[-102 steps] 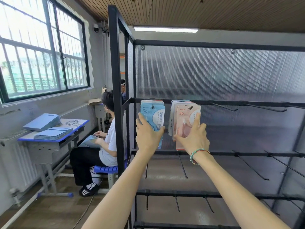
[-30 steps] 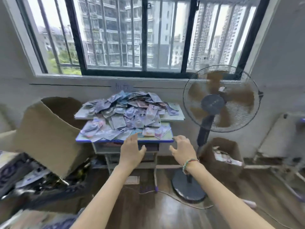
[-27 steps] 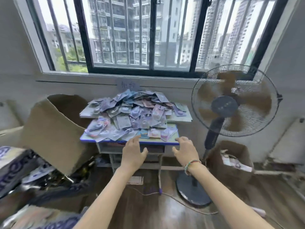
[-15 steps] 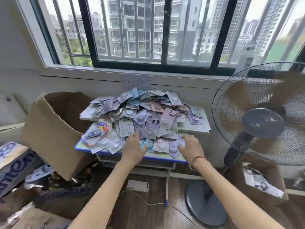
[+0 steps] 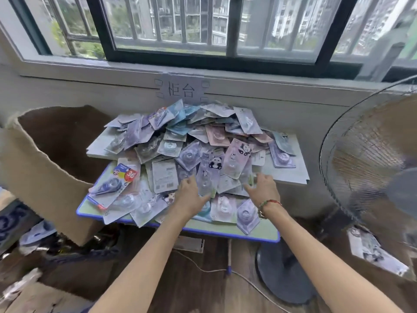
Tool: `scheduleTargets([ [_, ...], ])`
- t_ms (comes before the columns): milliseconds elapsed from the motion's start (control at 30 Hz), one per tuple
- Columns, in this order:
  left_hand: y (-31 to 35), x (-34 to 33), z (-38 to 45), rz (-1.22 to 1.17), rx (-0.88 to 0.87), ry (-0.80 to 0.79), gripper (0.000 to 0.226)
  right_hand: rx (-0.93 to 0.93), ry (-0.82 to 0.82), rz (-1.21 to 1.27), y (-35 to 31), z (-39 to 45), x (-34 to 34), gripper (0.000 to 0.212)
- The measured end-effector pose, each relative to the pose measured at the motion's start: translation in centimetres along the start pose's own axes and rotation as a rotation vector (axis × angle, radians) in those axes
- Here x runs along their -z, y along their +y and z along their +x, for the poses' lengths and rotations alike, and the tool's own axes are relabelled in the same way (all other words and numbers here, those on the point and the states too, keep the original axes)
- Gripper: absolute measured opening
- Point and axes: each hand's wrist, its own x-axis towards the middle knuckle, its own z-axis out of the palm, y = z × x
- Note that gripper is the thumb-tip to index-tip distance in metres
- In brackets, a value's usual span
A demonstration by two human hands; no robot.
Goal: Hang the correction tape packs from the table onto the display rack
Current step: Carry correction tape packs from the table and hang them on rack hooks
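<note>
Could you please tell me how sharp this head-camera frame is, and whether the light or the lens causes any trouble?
Head view: daylight from the window lights the pile of packs evenly, without harsh glare; motion blur smears both hands, left hand and right hand, and most pack print; the wide-angle lens bows the sill and stretches the fan at the right edge.

Correction tape packs: printed card backs under clear, glossy plastic blisters. Table: smooth, matt pale-green top with blue plastic edging. Box left of table: rough brown cardboard, torn rim. Floor below table: dark wood, slight sheen. Fan right of table: metal wire guard.
</note>
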Motion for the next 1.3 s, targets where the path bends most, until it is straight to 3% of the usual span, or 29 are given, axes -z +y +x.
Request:
scheduleTargets([
  [167, -0.2, -1.5, 6.3, 0.009, -0.037, -0.057, 0.084, -0.05, -0.03, -0.025, -3.2, 6.0, -1.4, 0.057],
  [367, -0.7, -2.4, 10.9, 0.025, 0.031, -0.086, 0.059, -0.159, -0.053, -0.034, -4.8, 11.4, -3.8, 0.063],
  [533, -1.0, -3.2, 12.6, 0.006, 0.075, -0.112, 0.062, -0.252, 0.006, -0.044, -4.5, 13.8, -5.3, 0.067],
  [700, -0.5, -3.2, 13.5, -0.006, 0.103, -0.147, 0.074, -0.224, 0.005, -0.111, -4.8, 15.0, -5.7, 0.069],
  [900, 0.6, -3.7, 13.9, -0.051, 0.095, -0.061, 0.058, -0.163, 0.038, -0.118, -3.5, 16.2, -4.6, 0.066],
  [1100, 1.4, -4.7, 14.1, 0.074, 0.07, 0.012, 0.06, -0.145, -0.095, -0.157, -2.9, 15.9, -4.8, 0.098],
  [1300, 1.5, -5.2, 14.2, 0.085, 0.055, 0.007, 0.067, -0.156, -0.101, -0.119, -2.8, 16.0, -5.0, 0.101],
])
